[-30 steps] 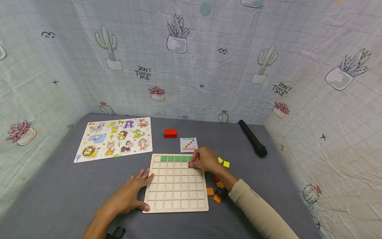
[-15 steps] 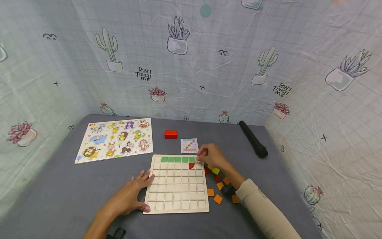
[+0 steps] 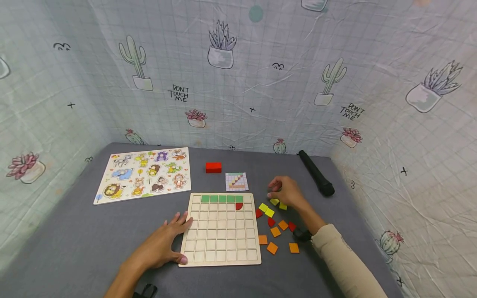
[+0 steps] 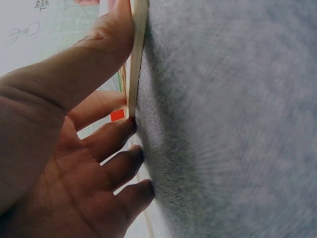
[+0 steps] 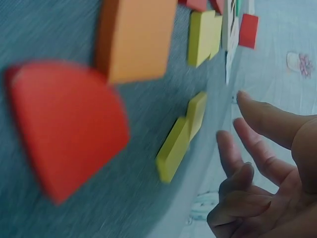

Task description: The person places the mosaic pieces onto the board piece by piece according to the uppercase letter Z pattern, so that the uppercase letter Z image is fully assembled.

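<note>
Checking the pair of yellow tiles (image 3: 283,206): they lie on the gray table (image 3: 74,248), right of the grid board (image 3: 220,231), near the right hand (image 3: 288,191). I see its thumb and forefinger apart, nothing between them, other fingers loosely bent. I'd pinch one tile by opposite edges, sparing its neighbour. Left hand (image 3: 162,244) is spread along the board's left edge, touching; I'd keep it light. Green squares (image 3: 222,199) and one red piece (image 3: 239,206) sit in cells.

blurred red piece (image 5: 69,124) and top-cropped orange tile (image 5: 141,39) in right wrist view
</note>
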Demonstrator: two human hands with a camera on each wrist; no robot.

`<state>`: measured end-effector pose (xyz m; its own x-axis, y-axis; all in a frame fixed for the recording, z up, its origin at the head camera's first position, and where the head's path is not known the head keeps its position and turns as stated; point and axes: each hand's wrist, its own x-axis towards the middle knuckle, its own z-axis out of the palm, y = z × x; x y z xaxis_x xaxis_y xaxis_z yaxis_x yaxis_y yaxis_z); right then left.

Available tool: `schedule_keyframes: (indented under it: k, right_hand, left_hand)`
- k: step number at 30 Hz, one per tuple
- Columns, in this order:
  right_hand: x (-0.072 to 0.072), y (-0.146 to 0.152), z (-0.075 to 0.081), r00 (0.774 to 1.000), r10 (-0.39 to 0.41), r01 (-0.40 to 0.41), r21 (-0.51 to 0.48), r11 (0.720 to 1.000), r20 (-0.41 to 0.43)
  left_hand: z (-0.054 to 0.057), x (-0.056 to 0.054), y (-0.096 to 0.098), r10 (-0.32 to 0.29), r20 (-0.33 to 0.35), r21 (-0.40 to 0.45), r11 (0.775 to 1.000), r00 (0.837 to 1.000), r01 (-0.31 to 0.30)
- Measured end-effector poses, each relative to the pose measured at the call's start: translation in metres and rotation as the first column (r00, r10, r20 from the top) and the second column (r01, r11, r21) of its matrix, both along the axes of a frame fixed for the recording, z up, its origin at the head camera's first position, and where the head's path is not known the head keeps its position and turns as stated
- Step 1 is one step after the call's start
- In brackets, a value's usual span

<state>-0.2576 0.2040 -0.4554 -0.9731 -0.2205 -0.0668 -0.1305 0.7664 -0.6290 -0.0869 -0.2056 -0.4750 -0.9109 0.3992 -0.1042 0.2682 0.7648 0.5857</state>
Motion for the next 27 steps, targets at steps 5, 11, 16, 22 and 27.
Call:
schedule_keyframes:
  k: [5, 11, 16, 22, 27]
  right_hand:
    - [0.001, 0.011, -0.002, 0.999, -0.008, 0.006, 0.059, 0.998, 0.035]
    - [0.004, 0.014, -0.002, 0.997, -0.038, 0.029, 0.133, 0.991, 0.064]
    - [0.006, 0.009, -0.001, 0.998, -0.031, 0.022, 0.15, 0.988, 0.058]
    - [0.008, 0.003, -0.003, 0.998, -0.015, 0.006, 0.142, 0.99, 0.065]
    - [0.009, -0.001, -0.003, 0.998, -0.006, -0.004, 0.148, 0.989, 0.067]
  left_hand:
    - [0.001, 0.0, 0.0, 0.002, 0.002, 0.0, 1.0, 1.0, -0.002]
    - [0.002, -0.001, 0.0, 0.002, -0.001, -0.006, 1.0, 1.0, -0.002]
    - [0.002, 0.0, 0.0, 0.0, -0.003, -0.009, 1.0, 1.0, 0.0]
    - [0.002, 0.0, 0.0, 0.002, 0.001, -0.01, 1.0, 1.0, -0.002]
    - [0.001, 0.001, 0.001, 0.003, 0.002, -0.011, 1.0, 1.0, -0.003]
